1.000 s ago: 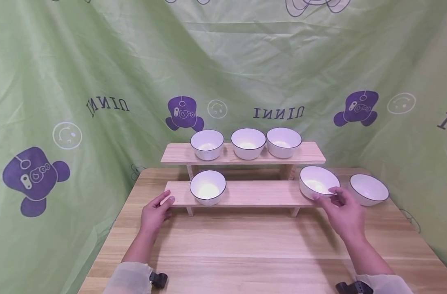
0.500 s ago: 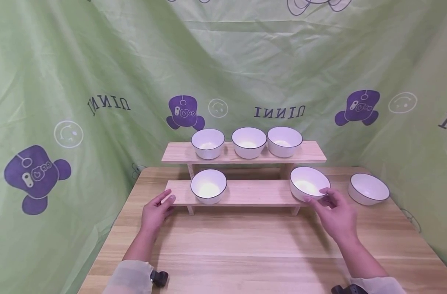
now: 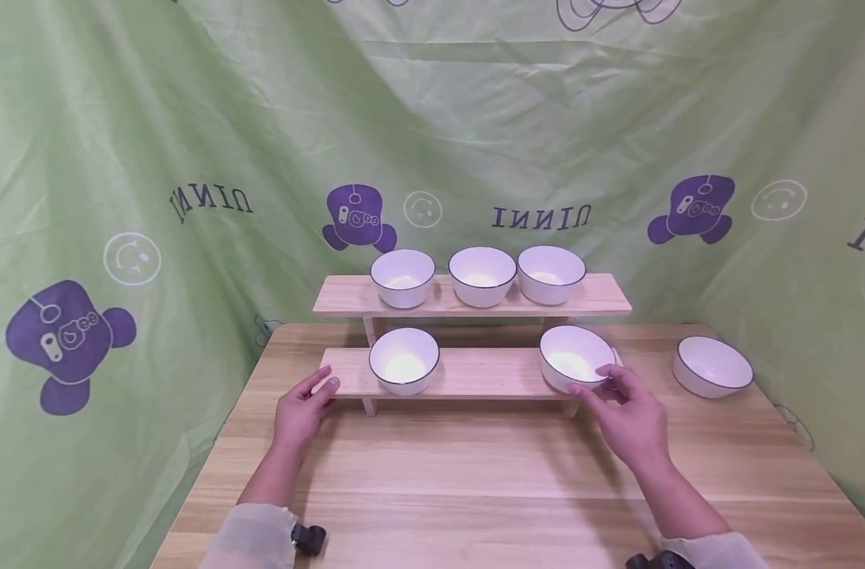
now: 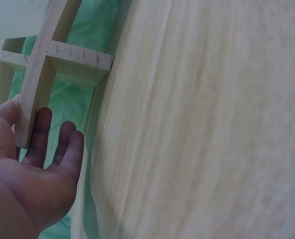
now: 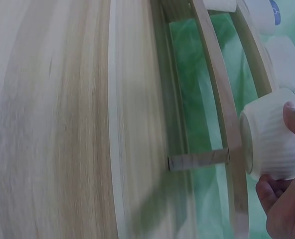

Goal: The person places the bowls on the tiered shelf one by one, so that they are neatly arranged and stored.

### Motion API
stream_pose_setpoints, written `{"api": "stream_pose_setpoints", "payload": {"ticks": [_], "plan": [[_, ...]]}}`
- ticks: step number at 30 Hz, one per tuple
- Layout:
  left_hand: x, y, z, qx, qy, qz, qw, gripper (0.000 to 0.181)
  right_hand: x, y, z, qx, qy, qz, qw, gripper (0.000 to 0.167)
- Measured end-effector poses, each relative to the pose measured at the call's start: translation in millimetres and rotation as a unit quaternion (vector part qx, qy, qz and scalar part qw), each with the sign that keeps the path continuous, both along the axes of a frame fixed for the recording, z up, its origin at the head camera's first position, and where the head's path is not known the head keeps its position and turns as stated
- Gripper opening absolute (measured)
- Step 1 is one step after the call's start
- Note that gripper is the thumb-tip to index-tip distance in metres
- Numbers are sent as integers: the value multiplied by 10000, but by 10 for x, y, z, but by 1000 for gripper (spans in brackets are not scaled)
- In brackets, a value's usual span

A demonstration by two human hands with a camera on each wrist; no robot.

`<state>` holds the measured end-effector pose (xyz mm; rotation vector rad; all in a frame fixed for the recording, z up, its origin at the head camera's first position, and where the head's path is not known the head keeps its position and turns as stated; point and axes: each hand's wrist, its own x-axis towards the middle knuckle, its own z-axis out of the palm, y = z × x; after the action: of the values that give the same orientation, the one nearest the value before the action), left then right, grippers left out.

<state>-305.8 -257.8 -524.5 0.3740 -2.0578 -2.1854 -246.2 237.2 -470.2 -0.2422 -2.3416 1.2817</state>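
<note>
A white bowl with a dark rim is at the right end of the lower tier of a two-tier wooden shelf. My right hand pinches this bowl by its near right side, thumb in front. In the right wrist view, the ribbed wall of the bowl shows, its base very close to the board; whether it touches is unclear. My left hand holds the left end of the lower tier. The left wrist view shows the board's end between thumb and fingers. Another white bowl stands on that tier's left part.
Three white bowls, among them a middle one, stand on the upper tier. One more bowl sits tilted-looking on the wooden table at right. A green printed cloth hangs behind and at both sides.
My right hand has moved left with the bowl, from beyond the lower tier's right end to over its right part. My left hand has stayed at the shelf's left end.
</note>
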Motion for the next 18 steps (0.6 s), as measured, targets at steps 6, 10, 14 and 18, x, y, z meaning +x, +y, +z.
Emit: {"api": "stream_pose_setpoints", "payload": {"ticks": [6,10,14,18], "plan": [[12,4,10,-2,27,0,10000,58,-18,-106,-57,-132,-25,161,9998,49],[5,7,11,-13,45,23,10000,58,-25,-187,-90,-205,72,319,9993,47],[-4,0,6,-42,29,40,10000,59,-33,-277,-108,-276,136,489,9983,47],[-6,-4,3,-105,-27,49,9999,60,-42,-364,-119,-481,199,640,9966,45]]}}
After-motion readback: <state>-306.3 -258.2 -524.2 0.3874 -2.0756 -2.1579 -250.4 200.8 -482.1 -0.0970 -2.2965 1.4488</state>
